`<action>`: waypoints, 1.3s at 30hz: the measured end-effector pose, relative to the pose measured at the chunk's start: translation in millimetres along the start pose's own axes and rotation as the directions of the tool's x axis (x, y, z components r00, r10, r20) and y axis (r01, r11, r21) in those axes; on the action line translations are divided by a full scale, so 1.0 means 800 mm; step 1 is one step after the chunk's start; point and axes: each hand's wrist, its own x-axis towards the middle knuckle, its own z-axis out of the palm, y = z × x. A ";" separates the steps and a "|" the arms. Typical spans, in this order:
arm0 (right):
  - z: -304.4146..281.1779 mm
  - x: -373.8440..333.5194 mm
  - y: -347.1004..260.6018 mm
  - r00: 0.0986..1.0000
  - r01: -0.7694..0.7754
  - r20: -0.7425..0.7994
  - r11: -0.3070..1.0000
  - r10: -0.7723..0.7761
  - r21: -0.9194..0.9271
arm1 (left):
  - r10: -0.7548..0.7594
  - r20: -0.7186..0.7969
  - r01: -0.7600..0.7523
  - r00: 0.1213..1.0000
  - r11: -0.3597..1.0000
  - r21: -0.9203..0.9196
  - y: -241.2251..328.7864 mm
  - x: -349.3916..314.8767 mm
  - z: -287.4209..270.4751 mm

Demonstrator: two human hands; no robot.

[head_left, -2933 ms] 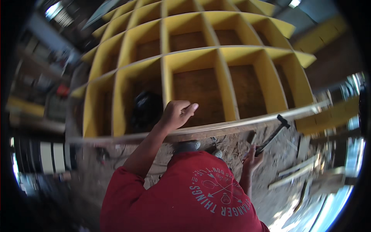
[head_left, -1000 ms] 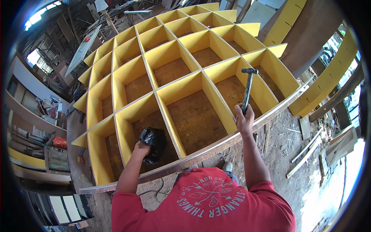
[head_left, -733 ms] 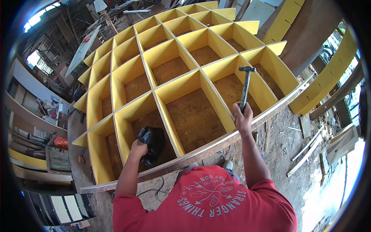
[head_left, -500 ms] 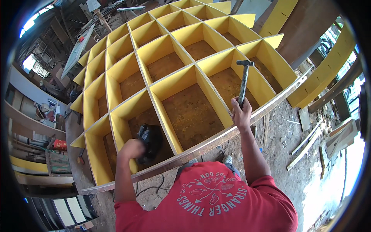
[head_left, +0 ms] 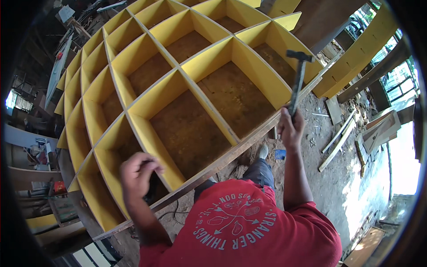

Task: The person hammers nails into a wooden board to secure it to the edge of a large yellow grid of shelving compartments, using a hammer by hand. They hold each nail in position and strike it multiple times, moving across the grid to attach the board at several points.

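Note:
My right hand [head_left: 292, 130] grips a hammer [head_left: 298, 82] low on its handle, the head pointing up and away from me. Beyond it spreads a large grid of yellow panels [head_left: 209, 100] slotted together into open compartments. My left hand [head_left: 138, 174] is raised over a near-left compartment, thumb and fingers drawn together in a pinch. Anything small between those fingertips is too blurred to make out. A black plastic bag [head_left: 156, 189] lies in the compartment below, mostly hidden by my left hand and forearm.
A long wooden edge [head_left: 209, 171] runs along the grid's near side, close to my body. Loose slotted yellow panels [head_left: 356, 64] lean at the right. Wood strips [head_left: 336, 141] and scraps litter the dirt floor. Shelves with clutter [head_left: 38, 153] stand at the left.
My left hand has come up out of the compartment, away from the black plastic bag. My right hand and the hammer have shifted slightly right. The whole view has swung to the right.

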 end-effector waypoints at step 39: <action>-0.189 0.386 0.074 0.916 -0.106 0.346 0.955 0.201 -0.276 | -0.333 -0.074 0.340 0.940 0.898 0.280 0.008 0.300 0.490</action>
